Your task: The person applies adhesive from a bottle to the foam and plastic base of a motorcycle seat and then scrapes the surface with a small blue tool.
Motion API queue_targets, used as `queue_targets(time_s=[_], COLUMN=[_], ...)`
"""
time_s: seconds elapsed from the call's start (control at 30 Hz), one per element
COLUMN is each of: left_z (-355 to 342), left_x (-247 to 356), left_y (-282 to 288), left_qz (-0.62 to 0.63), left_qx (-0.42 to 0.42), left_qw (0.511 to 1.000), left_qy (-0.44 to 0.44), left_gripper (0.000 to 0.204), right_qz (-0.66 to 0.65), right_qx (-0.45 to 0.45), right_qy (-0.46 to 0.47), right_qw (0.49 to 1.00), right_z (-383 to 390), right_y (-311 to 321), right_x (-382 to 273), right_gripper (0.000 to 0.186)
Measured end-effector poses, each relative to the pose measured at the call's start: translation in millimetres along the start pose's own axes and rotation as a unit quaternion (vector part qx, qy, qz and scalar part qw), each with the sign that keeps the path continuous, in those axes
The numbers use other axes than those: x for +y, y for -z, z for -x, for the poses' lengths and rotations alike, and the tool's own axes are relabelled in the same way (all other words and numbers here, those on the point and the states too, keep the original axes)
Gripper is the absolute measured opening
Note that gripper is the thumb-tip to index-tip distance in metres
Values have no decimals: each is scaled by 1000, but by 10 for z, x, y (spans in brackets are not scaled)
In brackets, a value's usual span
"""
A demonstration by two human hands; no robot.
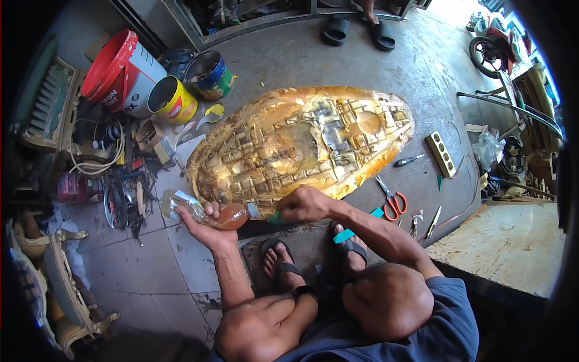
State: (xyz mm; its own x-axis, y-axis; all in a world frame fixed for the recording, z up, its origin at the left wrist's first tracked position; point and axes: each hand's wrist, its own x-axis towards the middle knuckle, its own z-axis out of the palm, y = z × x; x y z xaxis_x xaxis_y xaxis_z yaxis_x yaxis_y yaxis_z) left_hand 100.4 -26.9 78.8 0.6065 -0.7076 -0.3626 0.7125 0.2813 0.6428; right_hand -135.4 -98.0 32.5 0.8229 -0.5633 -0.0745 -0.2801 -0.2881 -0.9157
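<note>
Clear plastic bottle (234, 216) holding amber liquid: in the head view, it lies near-left of centre, tilted on its side, neck toward the right. The left hand (211, 228) grips it from beneath, fingers wrapped around the body. The right hand (303, 206) is closed, fingers curled on a small teal piece (275, 218) just beside the bottle's neck; the exact grip is hidden.

Directly beyond both hands lies a large, oval, yellow moulded piece (295, 148), its upper face covered in raised ridges and hollows. To its right, on the same dark surface, are a screwdriver (409, 160), a pale power strip (440, 155) and orange-handled scissors (391, 210), points directed to the far left. A tool with a pale handle (433, 222) lies nearer, right of the scissors.

Far left stand a red-and-white bucket (137, 78), a yellow can (188, 110) and a blue-and-green can (220, 86). A motorbike (499, 45) stands far right. Another person's foot (371, 13) and dark sandals (335, 30) show at the far edge.
</note>
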Motion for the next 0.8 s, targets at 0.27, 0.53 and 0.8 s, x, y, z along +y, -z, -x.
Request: queue_targets(time_s=[0.27, 0.53, 0.8], left_z=[-35, 20, -43], left_x=[1, -81, 50], left_y=[-15, -134, 61], left_qz=[-2, -38, -23], left_qx=[6, 8, -19], left_qw=[1000, 999, 1000], left_qy=[11, 13, 6], left_gripper=[39, 41, 42], right_qz=[212, 295, 462], right_qx=[354, 381, 51], right_qy=[-421, -129, 66], right_qw=[808, 867, 883], right_z=[721, 129, 26], right_y=[811, 1043, 1061], right_x=[493, 537, 638], right_gripper=[27, 19, 19])
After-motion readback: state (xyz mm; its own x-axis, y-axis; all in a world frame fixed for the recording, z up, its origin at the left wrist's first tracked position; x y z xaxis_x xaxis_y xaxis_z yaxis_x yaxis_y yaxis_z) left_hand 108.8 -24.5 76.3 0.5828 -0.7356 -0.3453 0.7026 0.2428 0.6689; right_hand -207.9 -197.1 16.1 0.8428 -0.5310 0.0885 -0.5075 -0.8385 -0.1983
